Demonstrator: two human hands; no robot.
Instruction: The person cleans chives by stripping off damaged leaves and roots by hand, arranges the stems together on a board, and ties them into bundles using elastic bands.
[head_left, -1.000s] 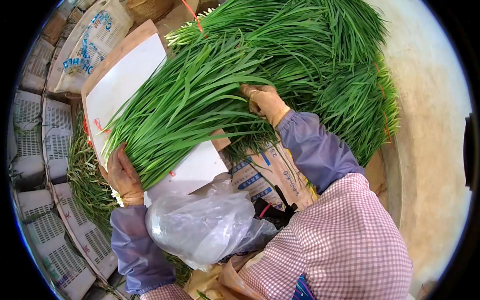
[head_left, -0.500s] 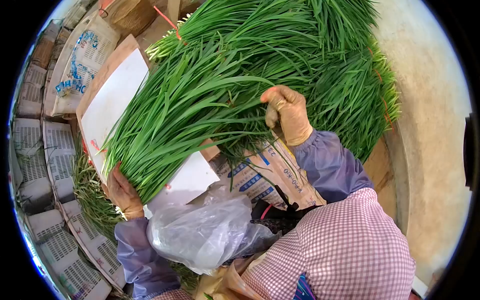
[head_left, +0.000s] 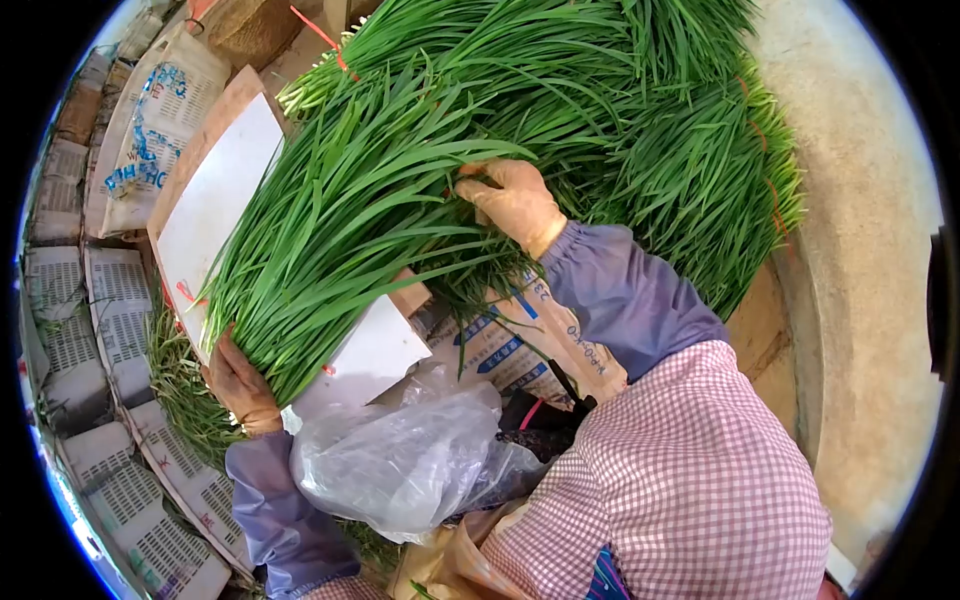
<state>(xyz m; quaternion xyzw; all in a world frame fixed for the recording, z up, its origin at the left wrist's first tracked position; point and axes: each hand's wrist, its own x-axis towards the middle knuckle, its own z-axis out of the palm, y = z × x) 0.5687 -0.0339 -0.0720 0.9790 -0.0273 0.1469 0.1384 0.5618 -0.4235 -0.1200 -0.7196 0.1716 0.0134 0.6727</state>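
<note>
A loose bunch of garlic chives [head_left: 330, 220] lies slantwise over a white board [head_left: 215, 205], pale stem ends towards the lower left. My left hand [head_left: 240, 385], in a tan glove, is closed against those stem ends. My right hand [head_left: 515, 205], gloved too, is at the leafy end with its fingers curled in a pinch among the leaves; the exact leaves between the fingertips are partly hidden. Dark, limp leaves [head_left: 480, 275] hang below my right hand. Beyond lies a large pile of garlic chives [head_left: 680, 170], some tied with red bands.
Crumpled clear plastic [head_left: 400, 460] lies near my lap. A printed cardboard box [head_left: 530, 350] is below my right forearm. Withered leaves [head_left: 185, 400] and white perforated crates [head_left: 120, 310] are at the left. A pale curved ledge [head_left: 850, 250] runs along the right.
My right hand has moved left and slightly up, from the leaf tips farther into the bunch. My left hand stays by the stem ends.
</note>
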